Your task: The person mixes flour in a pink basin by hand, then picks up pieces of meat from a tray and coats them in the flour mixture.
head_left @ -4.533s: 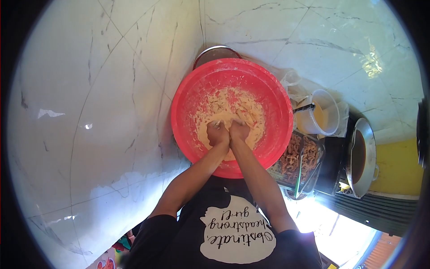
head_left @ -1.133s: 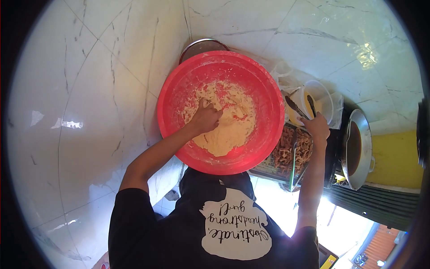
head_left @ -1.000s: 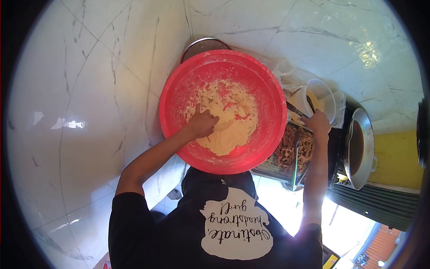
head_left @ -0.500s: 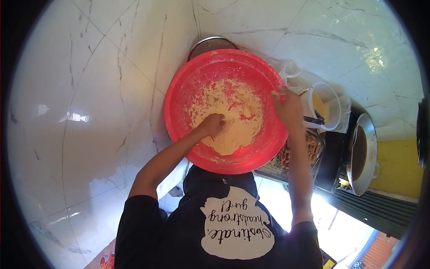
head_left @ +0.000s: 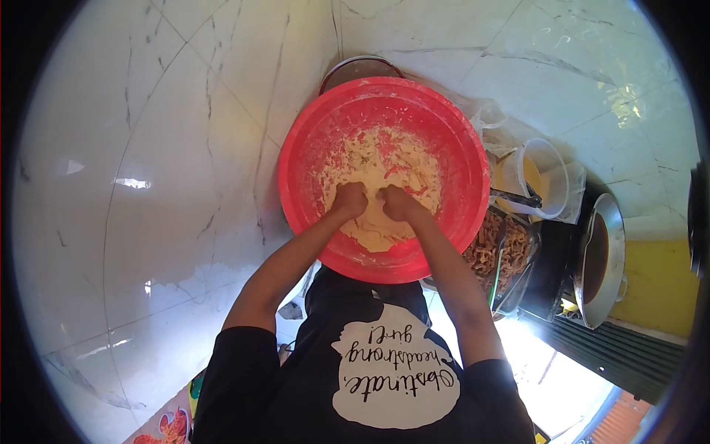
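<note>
1. Red basin [head_left: 299, 185] sat on marble tiles [head_left: 148, 185], pale dough [head_left: 384, 159] inside.
2. Left hand [head_left: 349, 200] and right hand [head_left: 397, 203] were fisted, fingers curled together, pressing dough centre.
3. Risk: a hard push near the front rim could tip basin toward snack tray [head_left: 510, 251].

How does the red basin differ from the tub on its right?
The basin is far wider and shallower than the tub. The basin is opaque red; the tub is translucent white. The basin holds pale dough; the tub holds yellow liquid. Both are round and open-topped.
</note>
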The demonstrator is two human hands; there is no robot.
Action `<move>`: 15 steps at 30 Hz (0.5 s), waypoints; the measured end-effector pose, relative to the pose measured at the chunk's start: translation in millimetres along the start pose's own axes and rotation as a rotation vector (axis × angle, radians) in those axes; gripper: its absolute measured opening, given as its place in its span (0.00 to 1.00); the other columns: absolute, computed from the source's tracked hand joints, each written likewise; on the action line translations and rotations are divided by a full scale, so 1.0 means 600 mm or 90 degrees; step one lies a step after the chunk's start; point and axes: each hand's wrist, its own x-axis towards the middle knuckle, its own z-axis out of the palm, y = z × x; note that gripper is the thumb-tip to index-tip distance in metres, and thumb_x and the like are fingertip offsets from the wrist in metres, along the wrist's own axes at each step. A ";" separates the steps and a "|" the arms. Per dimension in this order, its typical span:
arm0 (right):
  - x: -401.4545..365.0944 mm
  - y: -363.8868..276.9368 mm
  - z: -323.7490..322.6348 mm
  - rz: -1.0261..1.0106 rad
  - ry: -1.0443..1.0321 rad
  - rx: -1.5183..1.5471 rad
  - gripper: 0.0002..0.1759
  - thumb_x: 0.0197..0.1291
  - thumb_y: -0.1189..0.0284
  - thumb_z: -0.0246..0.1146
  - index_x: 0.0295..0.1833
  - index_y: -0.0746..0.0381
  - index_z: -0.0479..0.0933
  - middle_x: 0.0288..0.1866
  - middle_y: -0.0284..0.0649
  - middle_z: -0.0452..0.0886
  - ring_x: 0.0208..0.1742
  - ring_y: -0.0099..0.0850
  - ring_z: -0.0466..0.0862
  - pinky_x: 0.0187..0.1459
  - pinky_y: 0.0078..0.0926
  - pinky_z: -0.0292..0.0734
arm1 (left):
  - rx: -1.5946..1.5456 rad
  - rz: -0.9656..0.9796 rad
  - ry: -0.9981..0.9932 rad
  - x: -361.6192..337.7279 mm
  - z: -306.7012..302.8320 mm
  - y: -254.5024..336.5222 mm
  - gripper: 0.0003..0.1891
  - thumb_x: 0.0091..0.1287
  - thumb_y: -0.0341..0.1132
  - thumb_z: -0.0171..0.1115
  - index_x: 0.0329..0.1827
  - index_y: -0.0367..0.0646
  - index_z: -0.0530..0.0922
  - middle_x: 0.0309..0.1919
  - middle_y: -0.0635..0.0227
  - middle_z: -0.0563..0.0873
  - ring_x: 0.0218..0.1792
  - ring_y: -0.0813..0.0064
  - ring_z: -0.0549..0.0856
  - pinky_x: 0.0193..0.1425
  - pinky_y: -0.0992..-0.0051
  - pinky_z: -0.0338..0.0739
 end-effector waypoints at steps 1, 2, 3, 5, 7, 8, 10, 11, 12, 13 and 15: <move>-0.002 -0.008 0.008 0.024 -0.075 -0.038 0.23 0.45 0.82 0.49 0.51 0.66 0.73 0.47 0.53 0.77 0.52 0.43 0.76 0.53 0.32 0.70 | 0.025 0.056 -0.041 -0.005 0.004 0.002 0.11 0.55 0.32 0.50 0.34 0.36 0.79 0.27 0.47 0.81 0.40 0.53 0.81 0.45 0.61 0.73; -0.007 -0.013 0.014 0.021 -0.111 -0.017 0.21 0.47 0.81 0.48 0.49 0.68 0.74 0.45 0.54 0.78 0.51 0.44 0.77 0.53 0.32 0.69 | -0.087 0.009 -0.087 -0.005 0.018 -0.004 0.13 0.54 0.35 0.51 0.31 0.34 0.79 0.30 0.45 0.81 0.39 0.51 0.81 0.44 0.61 0.73; -0.014 -0.015 0.015 0.021 -0.113 -0.018 0.21 0.47 0.81 0.48 0.49 0.68 0.74 0.45 0.54 0.78 0.51 0.44 0.77 0.53 0.32 0.69 | -0.089 0.009 -0.087 -0.010 0.022 -0.001 0.13 0.54 0.35 0.51 0.31 0.34 0.79 0.30 0.45 0.81 0.39 0.51 0.81 0.44 0.61 0.73; -0.021 -0.022 0.014 0.097 -0.197 -0.024 0.16 0.51 0.77 0.49 0.43 0.70 0.76 0.42 0.57 0.78 0.47 0.47 0.78 0.51 0.33 0.72 | -0.090 0.049 -0.275 -0.018 0.025 -0.001 0.15 0.55 0.38 0.51 0.32 0.33 0.79 0.33 0.44 0.81 0.38 0.51 0.81 0.44 0.61 0.74; -0.034 -0.013 -0.013 0.134 -0.261 0.095 0.15 0.52 0.74 0.50 0.40 0.71 0.77 0.39 0.56 0.79 0.43 0.46 0.80 0.47 0.33 0.74 | -0.091 0.056 -0.309 -0.022 0.012 0.002 0.17 0.55 0.39 0.51 0.36 0.33 0.79 0.34 0.44 0.81 0.40 0.51 0.81 0.45 0.62 0.74; -0.039 -0.005 -0.028 0.171 -0.319 0.215 0.15 0.53 0.71 0.51 0.38 0.71 0.77 0.37 0.55 0.80 0.40 0.45 0.81 0.42 0.33 0.77 | -0.122 0.010 -0.248 -0.020 0.008 0.001 0.19 0.57 0.40 0.49 0.38 0.32 0.79 0.35 0.43 0.81 0.40 0.51 0.81 0.45 0.62 0.74; -0.026 0.038 -0.010 0.161 -0.221 0.037 0.15 0.53 0.70 0.52 0.39 0.70 0.77 0.35 0.53 0.80 0.37 0.42 0.82 0.38 0.32 0.78 | -0.149 -0.033 -0.193 -0.025 0.001 0.008 0.20 0.58 0.41 0.48 0.39 0.32 0.79 0.37 0.43 0.81 0.41 0.51 0.81 0.46 0.63 0.75; -0.018 0.060 0.000 0.147 -0.122 -0.147 0.16 0.54 0.68 0.54 0.39 0.70 0.77 0.34 0.50 0.81 0.34 0.38 0.83 0.33 0.31 0.79 | -0.083 -0.081 -0.242 -0.025 -0.004 0.018 0.22 0.60 0.43 0.45 0.41 0.31 0.78 0.39 0.44 0.81 0.41 0.52 0.81 0.46 0.63 0.75; -0.021 0.055 0.003 0.149 -0.119 -0.146 0.16 0.54 0.68 0.54 0.39 0.70 0.77 0.34 0.50 0.81 0.34 0.38 0.83 0.33 0.31 0.79 | -0.016 -0.128 -0.289 -0.024 -0.007 0.026 0.23 0.62 0.44 0.43 0.43 0.31 0.77 0.41 0.45 0.80 0.41 0.53 0.81 0.46 0.63 0.75; -0.028 0.040 0.008 0.226 -0.199 0.009 0.16 0.55 0.67 0.54 0.40 0.70 0.77 0.33 0.47 0.80 0.33 0.35 0.82 0.32 0.30 0.78 | -0.014 -0.126 -0.290 -0.024 0.013 0.022 0.23 0.62 0.44 0.43 0.43 0.31 0.77 0.41 0.45 0.80 0.41 0.53 0.81 0.46 0.63 0.75; -0.035 0.016 0.006 0.298 -0.274 0.166 0.17 0.56 0.66 0.53 0.41 0.70 0.76 0.32 0.44 0.79 0.32 0.32 0.81 0.31 0.28 0.78 | -0.285 -0.279 -0.391 -0.029 0.049 0.023 0.25 0.66 0.49 0.41 0.44 0.33 0.76 0.35 0.56 0.81 0.38 0.64 0.81 0.42 0.66 0.74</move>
